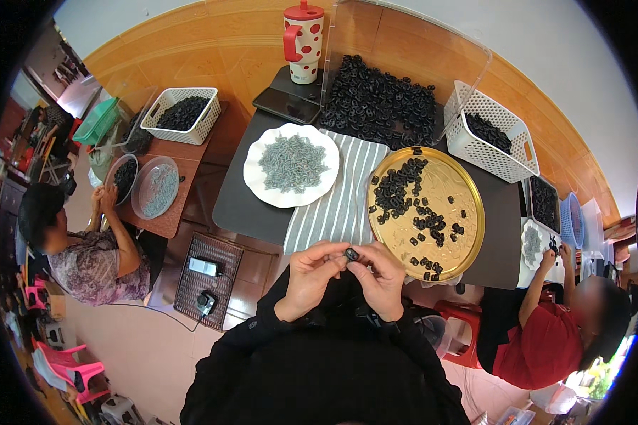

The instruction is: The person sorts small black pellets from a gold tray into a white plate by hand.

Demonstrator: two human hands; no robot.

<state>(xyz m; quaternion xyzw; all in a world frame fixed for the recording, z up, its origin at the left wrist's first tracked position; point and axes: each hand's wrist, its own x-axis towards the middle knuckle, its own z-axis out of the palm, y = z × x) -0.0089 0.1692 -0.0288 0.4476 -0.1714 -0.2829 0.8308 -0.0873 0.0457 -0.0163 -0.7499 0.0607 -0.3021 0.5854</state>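
Close to my body, at the table's front edge, my left hand (309, 278) and my right hand (380, 280) meet with fingers pinched. Between their fingertips is a small black oval part (351, 253) with a shiny face; both hands hold it. Just beyond to the right lies a round gold tray (468, 205) with black parts scattered and heaped on it. A scalloped white plate (255, 173) at the left carries a pile of small grey metal pieces (294, 164). Under the plate and tray runs a grey-and-white striped cloth (333, 219).
A clear bin full of black parts (379, 103) stands at the back, beside a dotted tumbler (304, 42) and a phone (286, 105). White baskets (500, 159) (191, 131) hold more parts. People work at left (96, 258) and right (546, 340). A brown rack (227, 283) stands left.
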